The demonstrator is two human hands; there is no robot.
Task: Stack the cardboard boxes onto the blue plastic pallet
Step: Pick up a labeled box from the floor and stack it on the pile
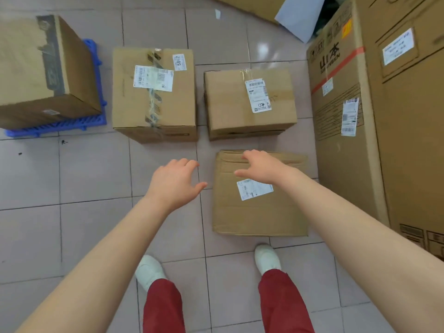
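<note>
Cardboard boxes lie scattered across the tiled floor (91,169), all plain brown corrugated stock. One box (36,73), with a dark printed band across its top, already sits on the blue plastic pallet (72,124), far off to the left of the left hand (174,182) and beyond it; the pallet's slatted blue edge shows along the box's near and right sides.

Three more boxes rest on the floor. A taped box (153,94) with two white labels, one reading 5842, stands ahead of the left hand. Just to its right, apart by a narrow gap, is a shorter box (249,99) with one shipping label, ahead of the right hand (260,168). Nearest the person is a low, creased box (260,207) with one white label; the right hand hovers over its far left corner, while the left hand hangs over bare floor just left of it.

Both hands are empty, palms down, fingers spread and loosely curled, thumbs pointing toward each other.

Right of the right hand stands a tall printed carton (374,116) bearing several labels and a red stripe. Two white shoes show below the hands: the left shoe (149,270) and the right shoe (266,258), with red trousers (163,306) above them.
</note>
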